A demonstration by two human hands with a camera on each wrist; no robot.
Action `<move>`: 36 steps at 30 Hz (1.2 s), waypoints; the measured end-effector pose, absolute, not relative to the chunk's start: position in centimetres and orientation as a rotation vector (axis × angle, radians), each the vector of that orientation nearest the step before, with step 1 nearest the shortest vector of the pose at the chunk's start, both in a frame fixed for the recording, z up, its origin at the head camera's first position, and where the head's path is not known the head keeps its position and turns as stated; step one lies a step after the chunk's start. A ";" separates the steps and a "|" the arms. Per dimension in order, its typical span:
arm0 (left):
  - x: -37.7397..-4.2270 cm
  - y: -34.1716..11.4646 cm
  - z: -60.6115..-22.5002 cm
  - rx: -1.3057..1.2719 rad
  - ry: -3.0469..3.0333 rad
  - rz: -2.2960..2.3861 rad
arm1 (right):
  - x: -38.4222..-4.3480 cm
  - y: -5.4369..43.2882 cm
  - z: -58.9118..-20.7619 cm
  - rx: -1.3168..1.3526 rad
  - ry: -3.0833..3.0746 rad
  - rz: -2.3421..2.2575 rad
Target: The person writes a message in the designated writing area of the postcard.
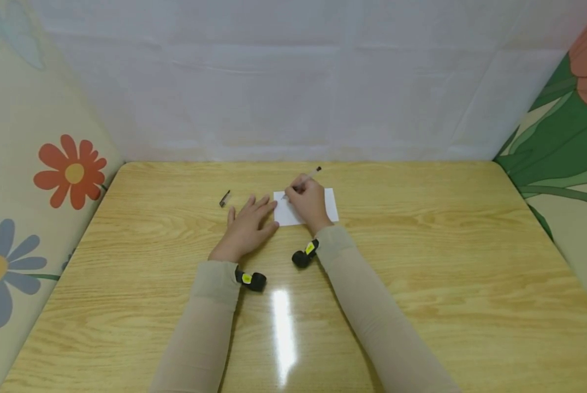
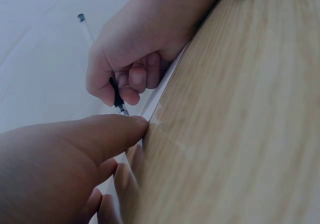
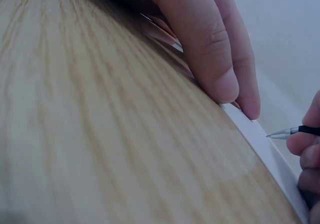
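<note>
White paper (image 1: 284,217) lies beneath the right hand (image 1: 310,203), which pinches a clear-barrelled pen (image 1: 313,173), long axis slanting upward, tip toward the left hand (image 1: 246,227); that hand, fingers spread, touches the paper's edge.

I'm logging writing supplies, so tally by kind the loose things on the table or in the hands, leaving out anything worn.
Pen: 1
Paper: 1
Pen cap: 1
Total: 3
</note>
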State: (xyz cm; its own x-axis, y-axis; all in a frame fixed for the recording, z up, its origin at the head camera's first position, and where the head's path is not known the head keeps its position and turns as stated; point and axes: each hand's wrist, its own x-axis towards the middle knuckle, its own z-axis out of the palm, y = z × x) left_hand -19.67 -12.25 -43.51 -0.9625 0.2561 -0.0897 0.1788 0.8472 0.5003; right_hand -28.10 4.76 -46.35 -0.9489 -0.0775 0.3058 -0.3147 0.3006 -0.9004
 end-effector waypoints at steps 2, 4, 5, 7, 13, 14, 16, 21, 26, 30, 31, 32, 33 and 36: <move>-19.7 -12.2 -43.5 0.339 2.871 0.754 | -28.1 4.8 -46.3 0.368 -2.359 1.706; -19.6 -12.2 -43.4 0.338 2.872 0.750 | -28.1 4.8 -46.3 0.369 -2.356 1.707; -19.6 -12.2 -43.4 0.338 2.872 0.748 | -28.1 4.8 -46.3 0.369 -2.355 1.708; -19.6 -12.1 -43.4 0.335 2.872 0.747 | -28.0 4.8 -46.3 0.370 -2.349 1.715; -19.6 -12.1 -43.3 0.333 2.870 0.751 | -28.0 4.9 -46.3 0.374 -2.338 1.730; -19.6 -12.1 -43.4 0.334 2.871 0.750 | -28.0 4.9 -46.4 0.374 -2.338 1.733; -19.6 -12.1 -43.4 0.337 2.873 0.750 | -28.0 4.9 -46.4 0.374 -2.336 1.739; -19.6 -12.2 -43.5 0.341 2.874 0.750 | -27.9 4.8 -46.4 0.385 -2.323 1.761; -19.6 -12.2 -43.4 0.341 2.871 0.748 | -27.8 4.9 -46.4 0.402 -2.320 1.773; -19.6 -12.2 -43.4 0.341 2.871 0.747 | -27.8 4.9 -46.3 0.397 -2.327 1.761; -19.6 -12.2 -43.4 0.341 2.871 0.748 | -27.8 4.9 -46.3 0.394 -2.330 1.758; -19.6 -12.2 -43.5 0.341 2.871 0.749 | -27.8 4.9 -46.3 0.390 -2.331 1.754; -19.6 -12.2 -43.5 0.340 2.870 0.751 | -27.9 4.8 -46.3 0.387 -2.333 1.749; -19.7 -12.2 -43.5 0.339 2.871 0.754 | -28.0 4.8 -46.3 0.379 -2.338 1.736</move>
State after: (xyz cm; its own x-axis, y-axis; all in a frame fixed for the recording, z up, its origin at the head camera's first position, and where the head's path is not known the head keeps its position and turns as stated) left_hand -19.65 -12.20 -43.49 -0.9627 0.2551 -0.0900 0.1779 0.8478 0.4996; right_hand -27.96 4.81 -46.28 -0.9461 -0.0829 0.3132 -0.3238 0.2753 -0.9052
